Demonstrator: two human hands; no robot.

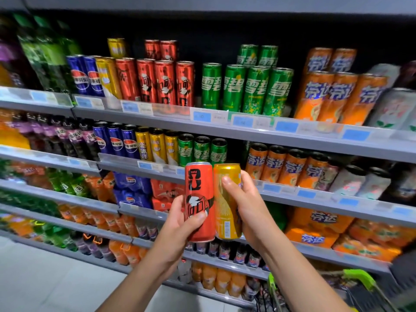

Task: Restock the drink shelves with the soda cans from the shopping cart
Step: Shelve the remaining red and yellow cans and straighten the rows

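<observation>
- Left hand (180, 221): wrapped round the lower half of a red can (199, 201), thumb across the front, can upright and projecting above the hand.
- Right hand (245, 208): gripping a yellow can (226, 203) from its right side, thumb laid on the upper front; can upright.
- Cans: side by side and touching, raised before the second shelf (292, 143), just below a row of green cans (202, 150).
- Top shelf: blue, yellow, red, green and orange cans in grouped rows.
- Shopping cart (358, 275): green handle at lower right, below the right forearm, well apart from both cans.
</observation>
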